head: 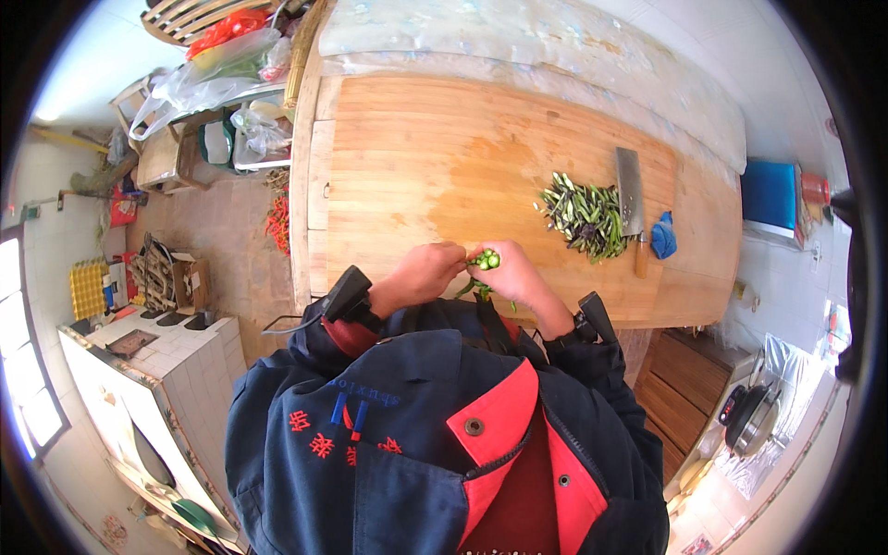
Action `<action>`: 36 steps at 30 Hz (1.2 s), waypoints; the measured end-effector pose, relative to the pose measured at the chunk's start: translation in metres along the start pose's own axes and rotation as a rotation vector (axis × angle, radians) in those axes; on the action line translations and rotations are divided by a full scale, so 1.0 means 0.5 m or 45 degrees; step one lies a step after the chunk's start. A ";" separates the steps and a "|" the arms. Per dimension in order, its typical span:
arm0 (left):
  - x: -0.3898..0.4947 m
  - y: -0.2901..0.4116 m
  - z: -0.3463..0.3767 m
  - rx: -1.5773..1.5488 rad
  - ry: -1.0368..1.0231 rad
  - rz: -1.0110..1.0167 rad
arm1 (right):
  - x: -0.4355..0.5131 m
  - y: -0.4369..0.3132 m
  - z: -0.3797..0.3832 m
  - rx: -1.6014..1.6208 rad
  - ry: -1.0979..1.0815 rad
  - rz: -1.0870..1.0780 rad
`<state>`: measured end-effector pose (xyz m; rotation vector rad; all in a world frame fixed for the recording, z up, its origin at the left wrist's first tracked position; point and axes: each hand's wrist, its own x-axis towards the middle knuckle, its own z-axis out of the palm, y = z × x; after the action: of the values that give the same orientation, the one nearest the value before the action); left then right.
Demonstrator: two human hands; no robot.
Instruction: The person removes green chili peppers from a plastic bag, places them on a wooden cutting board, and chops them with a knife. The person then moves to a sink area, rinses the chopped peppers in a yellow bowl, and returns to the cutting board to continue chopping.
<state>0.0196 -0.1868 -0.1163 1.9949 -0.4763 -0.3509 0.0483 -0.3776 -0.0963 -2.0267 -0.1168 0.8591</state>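
Observation:
My right hand is closed around a bunch of green peppers, whose cut pale ends point up near the front edge of the wooden board. At the left side of the bunch, the fingertips of my left hand pinch together; what lies between them is too small to tell. Green pieces hang below my right hand. To the right, a pile of sliced green and dark vegetables lies on the board. A cleaver rests beside the pile, its wooden handle towards me.
A crumpled blue cloth or bag lies right of the cleaver. Patterned plastic sheeting covers the area beyond the board. Red chillies are on the floor at left, near a wooden chair. A tiled stove stands at lower left.

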 end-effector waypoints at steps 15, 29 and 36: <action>-0.012 0.016 0.061 0.085 0.441 -0.390 | 0.020 -0.024 0.059 -0.185 0.406 -0.076; -0.182 -0.321 -0.285 -1.421 1.734 -0.506 | 0.010 -0.025 0.009 0.517 0.088 0.059; -0.179 -0.546 -0.361 -1.656 2.049 -0.711 | 0.006 -0.038 0.013 0.634 0.079 0.018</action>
<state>0.0693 0.1082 -0.2762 0.5777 1.0927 0.5502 0.0510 -0.3606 -0.0854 -1.5845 0.1358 0.7447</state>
